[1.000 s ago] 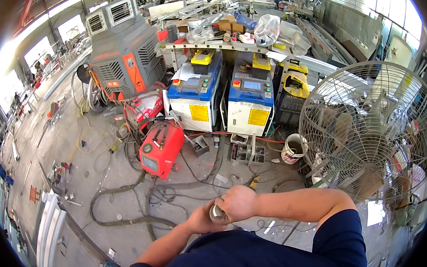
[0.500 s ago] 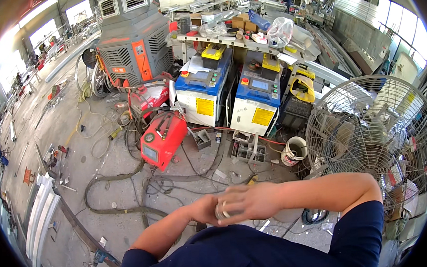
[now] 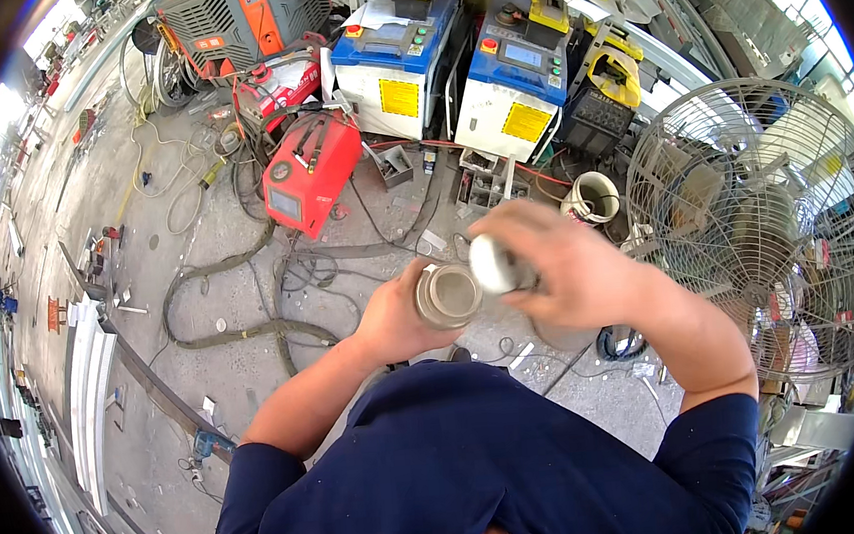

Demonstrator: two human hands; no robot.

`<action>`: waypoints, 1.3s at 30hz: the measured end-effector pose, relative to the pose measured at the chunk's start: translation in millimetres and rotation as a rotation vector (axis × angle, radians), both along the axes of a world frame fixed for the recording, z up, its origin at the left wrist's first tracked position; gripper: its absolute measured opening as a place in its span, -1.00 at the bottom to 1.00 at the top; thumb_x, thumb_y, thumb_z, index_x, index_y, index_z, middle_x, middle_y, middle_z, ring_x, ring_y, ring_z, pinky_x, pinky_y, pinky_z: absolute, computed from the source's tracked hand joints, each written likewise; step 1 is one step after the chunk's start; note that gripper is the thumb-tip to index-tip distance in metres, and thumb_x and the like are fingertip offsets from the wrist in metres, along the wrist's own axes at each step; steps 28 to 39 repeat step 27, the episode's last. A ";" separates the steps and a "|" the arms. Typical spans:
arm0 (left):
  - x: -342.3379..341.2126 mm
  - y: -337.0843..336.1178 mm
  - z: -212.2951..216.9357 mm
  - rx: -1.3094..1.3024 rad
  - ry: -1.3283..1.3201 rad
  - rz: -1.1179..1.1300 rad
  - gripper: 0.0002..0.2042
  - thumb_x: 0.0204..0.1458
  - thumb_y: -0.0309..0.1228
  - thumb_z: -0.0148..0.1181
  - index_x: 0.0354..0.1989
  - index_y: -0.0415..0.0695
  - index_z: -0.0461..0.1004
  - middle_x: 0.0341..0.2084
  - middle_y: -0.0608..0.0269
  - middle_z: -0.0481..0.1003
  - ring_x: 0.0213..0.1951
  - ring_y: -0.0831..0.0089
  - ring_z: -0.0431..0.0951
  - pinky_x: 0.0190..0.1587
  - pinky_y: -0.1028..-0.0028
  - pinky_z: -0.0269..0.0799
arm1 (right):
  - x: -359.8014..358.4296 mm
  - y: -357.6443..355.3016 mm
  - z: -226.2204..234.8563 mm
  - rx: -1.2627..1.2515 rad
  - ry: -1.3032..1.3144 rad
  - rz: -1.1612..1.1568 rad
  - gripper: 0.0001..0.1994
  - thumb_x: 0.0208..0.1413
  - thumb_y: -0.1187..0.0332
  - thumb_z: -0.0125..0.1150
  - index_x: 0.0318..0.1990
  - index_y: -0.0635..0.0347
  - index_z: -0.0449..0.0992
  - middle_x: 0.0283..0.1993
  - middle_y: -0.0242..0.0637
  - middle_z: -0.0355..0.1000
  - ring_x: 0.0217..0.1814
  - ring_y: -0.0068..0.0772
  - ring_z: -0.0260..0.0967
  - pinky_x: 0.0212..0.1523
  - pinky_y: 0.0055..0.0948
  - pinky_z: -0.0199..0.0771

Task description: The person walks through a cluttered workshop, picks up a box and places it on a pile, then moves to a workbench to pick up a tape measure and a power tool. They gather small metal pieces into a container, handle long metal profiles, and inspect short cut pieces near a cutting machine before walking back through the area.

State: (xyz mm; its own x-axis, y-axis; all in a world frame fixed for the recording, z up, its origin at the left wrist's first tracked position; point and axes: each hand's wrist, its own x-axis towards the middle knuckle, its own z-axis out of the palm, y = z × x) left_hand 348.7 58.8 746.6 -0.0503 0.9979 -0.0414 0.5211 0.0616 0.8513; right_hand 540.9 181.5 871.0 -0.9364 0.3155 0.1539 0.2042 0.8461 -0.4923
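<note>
In front of my chest, my left hand (image 3: 389,318) is wrapped round an open wide-mouthed bottle (image 3: 449,296). Its round rim faces up, and the inside looks greyish-brown. Just to the right of the mouth, my right hand (image 3: 587,266) grips a round lid (image 3: 491,264), pale and shiny on the side turned toward the bottle. The lid is tilted and apart from the rim. Motion blurs the right fingers a little. Most of the bottle's body is hidden by its mouth and by my left hand.
A red welding machine (image 3: 313,174) stands ahead, with thick cables (image 3: 242,334) looping over the concrete floor. Behind it are two blue-and-white machines (image 3: 382,78). A white bucket (image 3: 592,199) and a large caged fan (image 3: 755,231) stand to the right. White metal profiles (image 3: 88,394) lie at left.
Both hands were together, one over the other; now they are apart. The lid has come off the bottle and moved right in my right hand. My view has tilted further down.
</note>
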 end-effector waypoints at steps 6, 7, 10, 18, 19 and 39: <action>-8.8 7.6 57.5 0.438 0.039 -0.127 -0.28 -0.44 -0.27 0.51 -0.03 -0.20 0.30 -0.19 0.10 0.52 -0.16 0.23 0.57 -0.10 0.36 0.46 | 76.5 27.7 -28.1 -0.237 0.019 -0.606 -0.33 -0.20 0.47 0.38 0.16 0.26 0.25 0.04 -0.10 0.37 0.07 -0.27 0.35 0.08 -0.39 0.34; -11.1 11.3 74.6 0.523 0.058 -0.172 -0.32 -0.45 -0.28 0.51 -0.08 -0.27 0.33 -0.18 0.03 0.51 -0.16 0.22 0.58 -0.11 0.37 0.47 | 89.7 27.8 -42.5 -0.330 0.026 -0.668 -0.33 -0.19 0.47 0.38 0.16 0.30 0.25 0.03 -0.09 0.37 0.07 -0.30 0.35 0.08 -0.40 0.33; -12.3 19.8 125.7 0.729 0.143 -0.216 -0.37 -0.40 -0.31 0.49 -0.13 -0.31 0.33 -0.19 -0.09 0.51 -0.19 0.15 0.59 -0.14 0.32 0.50 | 125.6 20.7 -98.8 -0.420 0.009 -0.760 -0.35 -0.21 0.45 0.40 0.13 0.31 0.29 0.01 -0.10 0.41 0.04 -0.30 0.37 0.09 -0.40 0.32; 0.0 20.9 194.5 1.022 0.238 -0.257 -0.72 -0.17 -0.40 0.24 -0.32 -0.32 0.40 -0.29 -0.08 0.55 -0.28 0.10 0.61 -0.18 0.21 0.53 | 203.2 -25.8 -244.4 -0.424 -0.258 -0.965 -0.38 -0.26 0.24 0.43 0.02 0.29 0.38 -0.09 0.06 0.44 0.00 0.02 0.39 -0.02 -0.21 0.38; 1.3 18.9 197.3 1.036 0.261 -0.254 -0.77 -0.16 -0.43 0.21 -0.34 -0.30 0.40 -0.30 -0.08 0.56 -0.27 0.11 0.61 -0.17 0.21 0.52 | 211.2 -29.9 -256.9 -0.412 -0.284 -0.957 -0.38 -0.26 0.24 0.43 0.01 0.29 0.38 -0.09 0.06 0.44 0.00 0.04 0.39 -0.02 -0.20 0.39; 14.1 16.3 213.9 1.169 0.386 -0.196 -0.88 -0.08 -0.51 0.19 -0.38 -0.25 0.40 -0.34 -0.03 0.58 -0.28 0.15 0.62 -0.12 0.18 0.50 | 266.9 -52.4 -309.0 -0.434 -0.477 -1.003 -0.34 -0.31 0.20 0.45 0.01 0.29 0.39 -0.03 0.08 0.41 0.05 0.00 0.37 0.04 -0.21 0.38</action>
